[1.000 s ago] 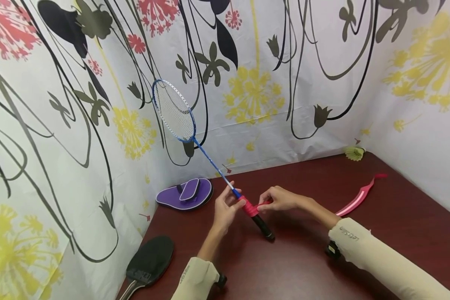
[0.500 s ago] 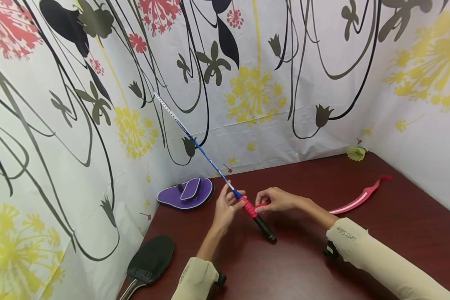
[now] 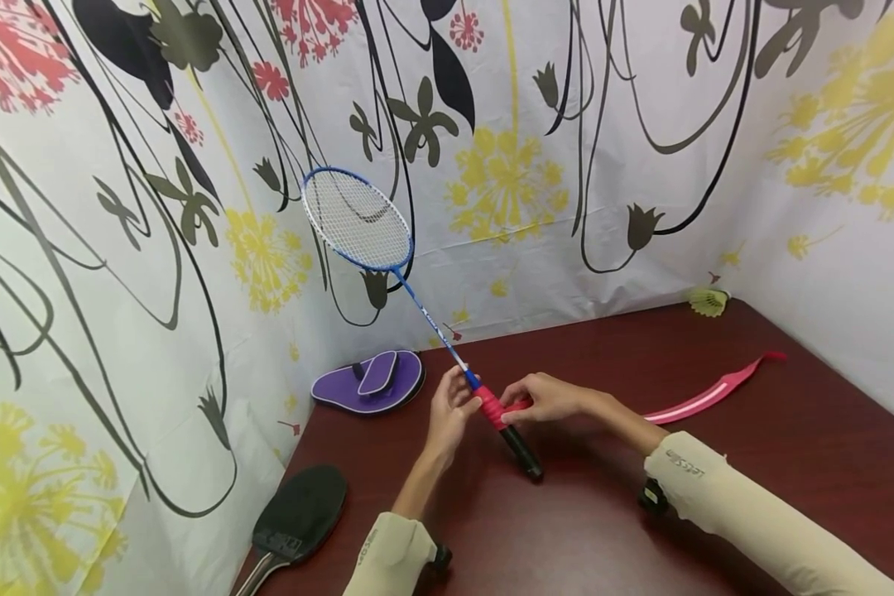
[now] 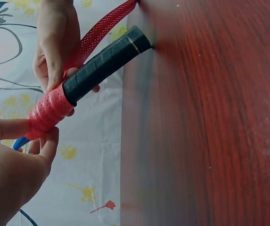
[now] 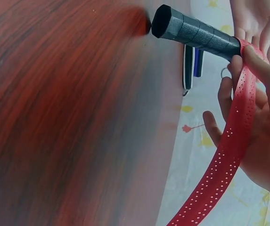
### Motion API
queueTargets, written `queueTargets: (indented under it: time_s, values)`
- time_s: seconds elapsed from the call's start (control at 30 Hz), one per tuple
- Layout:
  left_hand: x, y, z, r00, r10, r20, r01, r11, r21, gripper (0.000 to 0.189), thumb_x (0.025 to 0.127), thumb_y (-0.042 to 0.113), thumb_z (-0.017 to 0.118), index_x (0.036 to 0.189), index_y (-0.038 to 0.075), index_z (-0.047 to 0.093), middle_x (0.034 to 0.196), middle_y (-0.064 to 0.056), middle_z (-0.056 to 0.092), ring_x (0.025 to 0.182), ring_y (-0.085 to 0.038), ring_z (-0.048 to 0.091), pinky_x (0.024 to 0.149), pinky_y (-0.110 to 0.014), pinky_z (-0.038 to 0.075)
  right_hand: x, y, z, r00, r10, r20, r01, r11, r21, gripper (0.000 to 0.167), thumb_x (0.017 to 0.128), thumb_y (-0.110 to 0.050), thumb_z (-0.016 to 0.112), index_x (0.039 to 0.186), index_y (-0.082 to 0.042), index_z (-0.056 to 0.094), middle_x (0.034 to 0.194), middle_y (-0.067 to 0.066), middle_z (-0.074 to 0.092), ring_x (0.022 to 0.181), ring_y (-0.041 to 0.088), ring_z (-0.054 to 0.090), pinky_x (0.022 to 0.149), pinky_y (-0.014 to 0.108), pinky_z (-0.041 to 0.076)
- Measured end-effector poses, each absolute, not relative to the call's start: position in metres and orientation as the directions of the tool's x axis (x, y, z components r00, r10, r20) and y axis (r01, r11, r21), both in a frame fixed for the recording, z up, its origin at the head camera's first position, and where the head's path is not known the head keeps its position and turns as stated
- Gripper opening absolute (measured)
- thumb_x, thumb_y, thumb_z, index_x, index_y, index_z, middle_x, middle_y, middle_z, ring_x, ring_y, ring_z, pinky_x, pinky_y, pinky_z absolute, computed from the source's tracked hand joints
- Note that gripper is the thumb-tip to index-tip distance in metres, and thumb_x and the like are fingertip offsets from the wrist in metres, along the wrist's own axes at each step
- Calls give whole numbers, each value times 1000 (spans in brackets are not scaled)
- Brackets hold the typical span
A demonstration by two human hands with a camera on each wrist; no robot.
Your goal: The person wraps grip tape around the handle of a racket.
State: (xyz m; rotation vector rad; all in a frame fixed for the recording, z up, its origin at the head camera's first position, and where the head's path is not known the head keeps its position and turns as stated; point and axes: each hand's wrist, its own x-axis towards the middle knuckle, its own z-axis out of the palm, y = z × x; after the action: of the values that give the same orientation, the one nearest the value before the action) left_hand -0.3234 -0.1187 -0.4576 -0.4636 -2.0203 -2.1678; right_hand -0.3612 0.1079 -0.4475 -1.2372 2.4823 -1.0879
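A blue and white badminton racket [image 3: 422, 314] slants up to the left, its strung head high before the patterned cloth. My left hand [image 3: 447, 414] pinches the top of its handle, thumb on the wrapped red part. Perforated red grip tape [image 4: 50, 111] winds round the upper handle; below it the black grip [image 4: 107, 61] is bare down to the butt. My right hand [image 3: 551, 399] pinches the tape between thumb and fingers where it leaves the handle. The tape's loose length [image 5: 219, 165] runs past my right palm, and its tail trails across the table behind my right forearm.
On the dark red table [image 3: 551, 538] lie a purple paddle case [image 3: 343, 396] at the back left and a black table tennis paddle [image 3: 301, 509] at the front left. A yellow shuttlecock [image 3: 708, 302] sits in the far right corner. Patterned cloth [image 3: 507, 273] hangs behind.
The racket has rolled about its shaft: its head went from angled to edge-on and now shows its face broadly. My right hand still holds the tape; the tail on the table shifted slightly.
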Motion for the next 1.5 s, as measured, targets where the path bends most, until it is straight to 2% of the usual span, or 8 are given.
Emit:
queueTargets:
  time_s: [0.2,0.4,0.57,0.7,0.83,1.0,1.2,1.5]
  values:
    - [-321,-114,-456,-941,104,323,315,-89,945,56,95,-5,69,147,5,50,125,-25,68,116,-30,65,94,-28,55,-360,104,-450,-681,-699,217,-643,429,-635,25,91,-40,81,100,-18,72,74,-12,68,60,3,55,56,22,45]
    - [-319,-107,-453,-918,91,387,389,5,921,64,92,3,78,150,11,50,128,-19,70,121,-34,64,107,-45,49,-357,96,-450,-718,-645,261,-630,443,-638,34,84,-44,87,89,-18,65,72,-11,60,60,4,49,56,22,42]
    - [-319,-102,-455,-899,62,434,436,37,899,70,87,-5,80,149,10,51,125,-21,71,115,-34,67,102,-55,51,-353,92,-452,-729,-636,252,-619,455,-640,40,83,-47,87,83,-17,60,69,-13,50,60,3,44,56,21,36]
    - [-320,-102,-456,-890,41,453,455,56,889,73,85,-8,80,150,11,52,124,-21,71,112,-33,69,94,-47,56,-350,97,-452,-694,-673,257,-647,425,-633,33,91,-44,80,82,-16,65,68,-10,54,61,2,45,57,20,37]
    - [-322,-103,-454,-882,37,469,471,83,878,75,85,-9,79,152,12,52,123,-17,73,111,-29,70,87,-35,59,-348,107,-450,-642,-716,275,-684,372,-628,26,98,-34,74,88,-10,76,73,5,69,63,0,50,58,20,43]
    - [-323,-105,-451,-874,71,480,485,106,868,77,87,-7,79,155,14,49,125,-17,72,112,-27,70,83,-31,60,-345,115,-449,-603,-746,281,-711,343,-614,26,101,-31,71,91,-8,78,77,10,74,64,4,59,58,20,48]
    - [-323,-107,-451,-878,86,470,478,109,872,76,89,-6,78,156,13,47,125,-14,72,114,-27,70,85,-27,59,-343,117,-452,-625,-736,260,-678,346,-649,27,101,-30,70,91,-6,78,78,11,75,66,20,66,58,20,48]
    - [-322,-109,-454,-905,113,411,421,81,904,78,91,-7,73,159,18,43,134,-15,69,117,-25,68,86,-23,57,-349,116,-457,-656,-726,206,-631,378,-678,21,98,-35,73,83,-21,78,76,8,76,63,3,59,57,19,44]
